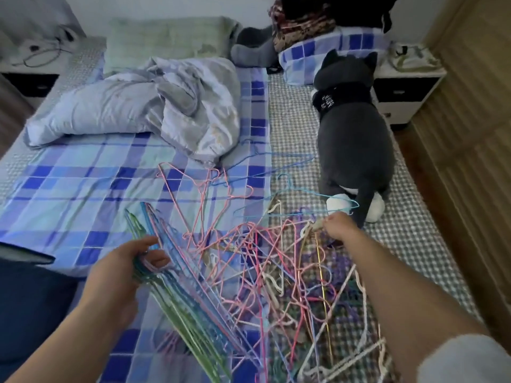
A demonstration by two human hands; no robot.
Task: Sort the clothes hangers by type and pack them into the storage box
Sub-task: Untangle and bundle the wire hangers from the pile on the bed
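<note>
A tangled pile of thin wire hangers (276, 272), pink, white, purple and blue, lies on the bed in front of me. My left hand (130, 261) grips a stacked bundle of green and blue hangers (179, 299) by their hooks, the bundle slanting down to the lower right. My right hand (338, 225) reaches to the far edge of the pile and pinches a hanger there; a light blue hanger (318, 194) lies just beyond it. Two blue hangers (265, 161) lie apart farther up the bed. No storage box is in view.
A grey plush cat (356, 150) lies along the right side of the bed beside the pile. A crumpled grey-blue quilt (154, 106) sits at the upper left, with pillows behind. Nightstands (403, 92) flank the bed; a wooden wardrobe (475, 134) stands at the right.
</note>
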